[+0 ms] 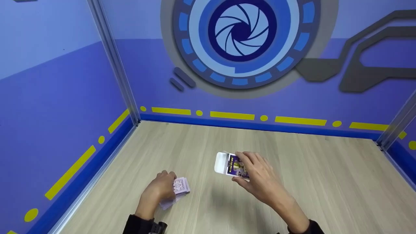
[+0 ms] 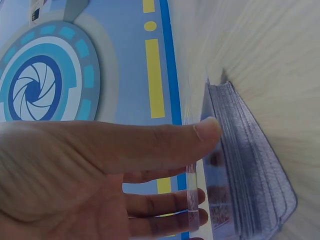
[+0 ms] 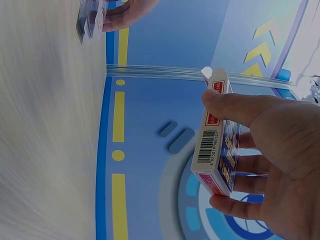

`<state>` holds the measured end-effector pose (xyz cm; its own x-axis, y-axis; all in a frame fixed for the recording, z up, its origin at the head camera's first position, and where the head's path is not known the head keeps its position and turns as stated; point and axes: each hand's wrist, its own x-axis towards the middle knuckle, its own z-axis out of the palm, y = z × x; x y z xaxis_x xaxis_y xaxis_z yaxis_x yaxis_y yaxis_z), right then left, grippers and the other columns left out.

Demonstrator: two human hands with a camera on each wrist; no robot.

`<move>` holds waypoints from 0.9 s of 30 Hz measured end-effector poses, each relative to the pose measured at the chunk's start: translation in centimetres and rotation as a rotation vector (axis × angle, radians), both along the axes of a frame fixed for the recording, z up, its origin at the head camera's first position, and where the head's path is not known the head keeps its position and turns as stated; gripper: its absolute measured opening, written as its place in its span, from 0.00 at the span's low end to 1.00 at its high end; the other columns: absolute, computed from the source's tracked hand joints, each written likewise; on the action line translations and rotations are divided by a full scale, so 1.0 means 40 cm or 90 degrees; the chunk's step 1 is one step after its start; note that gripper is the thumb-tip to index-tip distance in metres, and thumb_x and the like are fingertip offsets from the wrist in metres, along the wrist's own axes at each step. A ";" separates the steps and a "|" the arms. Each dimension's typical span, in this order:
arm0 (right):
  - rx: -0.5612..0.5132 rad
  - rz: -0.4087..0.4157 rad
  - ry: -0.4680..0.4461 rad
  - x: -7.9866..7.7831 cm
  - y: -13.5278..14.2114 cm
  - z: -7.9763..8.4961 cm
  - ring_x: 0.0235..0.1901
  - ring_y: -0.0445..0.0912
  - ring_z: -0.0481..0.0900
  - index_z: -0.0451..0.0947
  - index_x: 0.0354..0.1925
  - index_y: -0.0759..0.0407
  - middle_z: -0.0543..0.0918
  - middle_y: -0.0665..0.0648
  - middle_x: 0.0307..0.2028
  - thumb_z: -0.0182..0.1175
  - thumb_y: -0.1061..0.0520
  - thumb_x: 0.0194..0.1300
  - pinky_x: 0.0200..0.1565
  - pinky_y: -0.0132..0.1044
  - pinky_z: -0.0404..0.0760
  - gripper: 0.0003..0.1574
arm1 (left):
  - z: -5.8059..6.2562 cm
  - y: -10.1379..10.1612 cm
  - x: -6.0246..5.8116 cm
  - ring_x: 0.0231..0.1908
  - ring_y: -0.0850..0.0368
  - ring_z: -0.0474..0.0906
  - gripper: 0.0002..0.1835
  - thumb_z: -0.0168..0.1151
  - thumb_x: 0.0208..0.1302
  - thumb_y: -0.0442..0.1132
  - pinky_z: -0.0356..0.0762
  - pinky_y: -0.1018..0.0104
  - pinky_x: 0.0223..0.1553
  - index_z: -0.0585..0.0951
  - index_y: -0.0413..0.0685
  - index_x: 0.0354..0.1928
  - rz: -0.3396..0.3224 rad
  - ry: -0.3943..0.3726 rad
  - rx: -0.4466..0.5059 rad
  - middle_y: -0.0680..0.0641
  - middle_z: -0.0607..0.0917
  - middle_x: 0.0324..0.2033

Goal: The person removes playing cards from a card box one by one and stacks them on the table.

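Observation:
A stack of playing cards [image 1: 180, 186] with pale purple printed backs lies on the tabletop, some of its lower cards spread out of line. My left hand [image 1: 161, 186] is over its left side. In the left wrist view the thumb [image 2: 207, 131] lies along the stack's edge, with the other fingers on the far side. To the right, my right hand [image 1: 260, 174] grips a small card box [image 1: 237, 165] above the table between thumb and fingers. The box has a dark purple and yellow picture, and its white end flap stands open to the left. A barcode [image 3: 206, 147] shows on its narrow side.
The wood-grain table [image 1: 325, 182] ends at a blue back wall [image 1: 146, 81] with a round aperture design. A second blue panel [image 1: 65, 113] closes the left side, joined at a metal corner post [image 1: 113, 58]. Another post [image 1: 396, 126] stands at the right.

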<state>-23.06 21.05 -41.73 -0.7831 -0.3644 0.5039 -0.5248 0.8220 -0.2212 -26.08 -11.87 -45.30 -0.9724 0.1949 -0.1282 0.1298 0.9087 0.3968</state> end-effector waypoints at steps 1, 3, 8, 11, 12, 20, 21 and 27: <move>0.002 0.000 -0.003 0.000 0.000 0.000 0.58 0.53 0.76 0.72 0.69 0.56 0.78 0.57 0.59 0.81 0.45 0.54 0.58 0.57 0.76 0.50 | -0.002 0.000 -0.001 0.42 0.47 0.71 0.31 0.79 0.42 0.23 0.78 0.46 0.51 0.80 0.34 0.53 0.001 -0.004 -0.003 0.42 0.77 0.41; 0.004 -0.003 -0.010 0.001 -0.001 0.002 0.59 0.53 0.76 0.72 0.69 0.56 0.78 0.57 0.59 0.81 0.45 0.54 0.59 0.58 0.76 0.50 | -0.006 -0.001 -0.003 0.42 0.47 0.71 0.32 0.78 0.42 0.23 0.78 0.46 0.52 0.80 0.34 0.54 0.004 -0.011 -0.011 0.42 0.77 0.41; 0.004 -0.003 -0.017 0.002 -0.002 0.003 0.59 0.53 0.75 0.72 0.69 0.55 0.78 0.56 0.59 0.81 0.44 0.54 0.60 0.58 0.75 0.50 | -0.015 -0.001 -0.004 0.41 0.46 0.72 0.32 0.78 0.39 0.23 0.78 0.46 0.50 0.79 0.33 0.53 -0.003 -0.009 -0.015 0.41 0.77 0.40; 0.003 -0.001 -0.015 0.002 -0.002 0.002 0.59 0.53 0.76 0.72 0.69 0.55 0.78 0.56 0.59 0.81 0.44 0.54 0.59 0.57 0.76 0.49 | -0.019 -0.001 -0.003 0.41 0.46 0.71 0.32 0.78 0.39 0.22 0.78 0.47 0.47 0.79 0.33 0.52 -0.004 -0.002 -0.015 0.41 0.76 0.39; 0.002 0.001 -0.014 0.002 -0.002 0.002 0.59 0.53 0.75 0.72 0.69 0.55 0.78 0.56 0.59 0.81 0.44 0.54 0.59 0.57 0.76 0.49 | -0.020 -0.001 -0.003 0.41 0.46 0.71 0.32 0.78 0.39 0.22 0.78 0.47 0.47 0.79 0.32 0.52 -0.003 -0.001 -0.015 0.40 0.76 0.39; -0.001 0.006 -0.017 0.003 -0.003 0.000 0.59 0.53 0.75 0.72 0.69 0.55 0.78 0.56 0.59 0.80 0.45 0.55 0.59 0.59 0.75 0.48 | -0.019 0.003 0.000 0.41 0.45 0.71 0.31 0.78 0.39 0.22 0.78 0.46 0.48 0.78 0.32 0.51 0.003 0.000 -0.015 0.39 0.74 0.39; -0.001 0.005 -0.018 0.002 -0.003 0.000 0.59 0.53 0.75 0.72 0.69 0.55 0.78 0.56 0.59 0.80 0.44 0.55 0.59 0.59 0.75 0.49 | -0.019 0.003 0.000 0.40 0.45 0.71 0.31 0.78 0.39 0.22 0.78 0.46 0.48 0.78 0.31 0.51 0.003 0.000 -0.016 0.39 0.74 0.39; -0.002 0.010 -0.009 0.001 -0.003 -0.001 0.58 0.53 0.76 0.72 0.69 0.55 0.78 0.56 0.59 0.80 0.45 0.55 0.58 0.58 0.76 0.48 | -0.021 0.004 -0.001 0.40 0.45 0.71 0.30 0.78 0.39 0.22 0.77 0.45 0.49 0.79 0.31 0.49 0.009 0.003 -0.022 0.40 0.74 0.37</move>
<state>-23.01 20.93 -41.78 -0.7844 -0.3758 0.4935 -0.5348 0.8127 -0.2313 -26.10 -11.70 -46.14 -0.9757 0.1765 -0.1299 0.1187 0.9239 0.3638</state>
